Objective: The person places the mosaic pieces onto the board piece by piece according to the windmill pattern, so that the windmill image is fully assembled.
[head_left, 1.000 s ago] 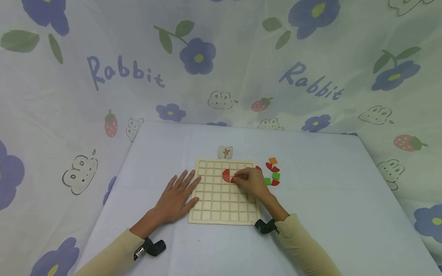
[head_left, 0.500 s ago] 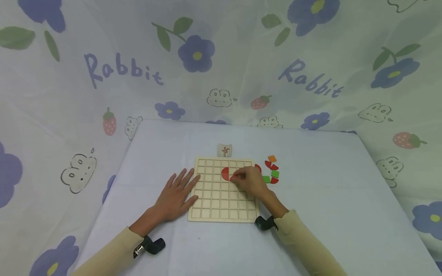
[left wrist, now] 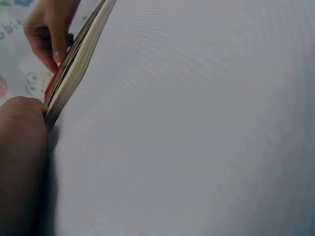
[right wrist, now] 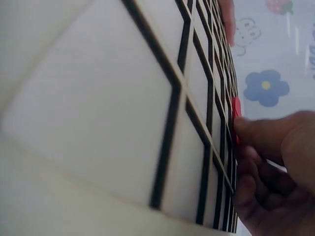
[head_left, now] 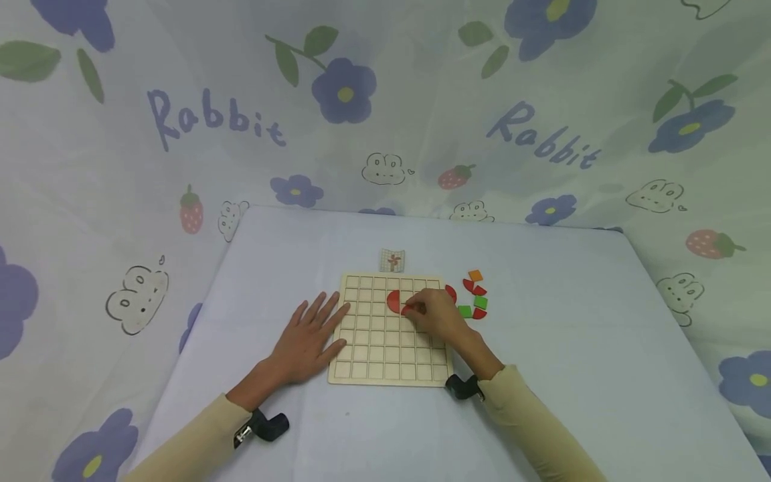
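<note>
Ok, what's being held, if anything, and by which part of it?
A red tile, pinched by the right hand; the exact grip spot is hidden.

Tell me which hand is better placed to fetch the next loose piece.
Probably the right hand, once it releases the red piece it pinches: the loose pieces lie near it, right of the board. The left hand rests at the board's left edge, farther away.

Pale printed cloth backdrop (head_left: pixel 421 120); white-covered counter (head_left: pixel 572 288).
Counter bounded at rear and sides by the backdrop, which is printed with violet-blue flowers (head_left: pixel 333 94), green leaves (head_left: pixel 286 63), strawberries (head_left: pixel 191 215), outlined rabbit heads (head_left: pixel 138 300) and "Rabbit" lettering (head_left: pixel 235 119); both softly lit.
</note>
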A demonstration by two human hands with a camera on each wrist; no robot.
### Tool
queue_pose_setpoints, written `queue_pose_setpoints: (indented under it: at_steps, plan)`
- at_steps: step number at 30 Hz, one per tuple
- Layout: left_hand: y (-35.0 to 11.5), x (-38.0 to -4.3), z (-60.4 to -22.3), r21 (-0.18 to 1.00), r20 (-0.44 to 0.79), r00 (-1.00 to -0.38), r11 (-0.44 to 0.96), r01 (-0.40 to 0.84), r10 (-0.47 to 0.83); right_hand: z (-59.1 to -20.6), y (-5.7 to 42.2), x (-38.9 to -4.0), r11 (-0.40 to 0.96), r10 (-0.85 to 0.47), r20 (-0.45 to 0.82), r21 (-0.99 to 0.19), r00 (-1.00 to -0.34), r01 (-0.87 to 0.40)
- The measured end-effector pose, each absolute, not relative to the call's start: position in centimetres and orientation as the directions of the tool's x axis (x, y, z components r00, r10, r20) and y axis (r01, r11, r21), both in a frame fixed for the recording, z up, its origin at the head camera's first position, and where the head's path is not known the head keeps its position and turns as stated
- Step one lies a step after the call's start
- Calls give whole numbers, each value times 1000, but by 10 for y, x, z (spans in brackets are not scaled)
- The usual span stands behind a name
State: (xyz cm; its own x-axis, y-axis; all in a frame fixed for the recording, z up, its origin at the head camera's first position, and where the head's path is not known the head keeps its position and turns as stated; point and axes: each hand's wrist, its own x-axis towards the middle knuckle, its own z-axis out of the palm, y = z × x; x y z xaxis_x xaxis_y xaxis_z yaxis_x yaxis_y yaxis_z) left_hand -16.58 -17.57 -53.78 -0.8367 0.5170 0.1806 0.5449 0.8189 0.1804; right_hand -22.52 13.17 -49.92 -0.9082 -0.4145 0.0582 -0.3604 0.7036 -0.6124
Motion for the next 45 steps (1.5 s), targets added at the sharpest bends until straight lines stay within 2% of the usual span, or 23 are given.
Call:
queue_pose_setpoints:
  at_steps: [6,17,27,36,45]
  plan:
    - [-177,-166,-537,176,174,-837,820,545,519,-498,139,-226,629,-476,49,-679,-878,-379]
    - [-178,-169,-541,184,191,-832,814,551,520,-501,137,-232,643,-493,94,-630,-865,-436]
    - [-178,-168,-541,172,191,-832,817,550,520,-500,137,-230,627,-395,68,-710,-916,-322]
    - [-178,-164,-541,200,212,-826,805,559,521,-502,138,-228,613,-392,80,-720,-916,-325]
    - [-178,-167,-542,182,214,-825,808,560,524,-499,137,-226,568,-387,193,-720,-902,-398]
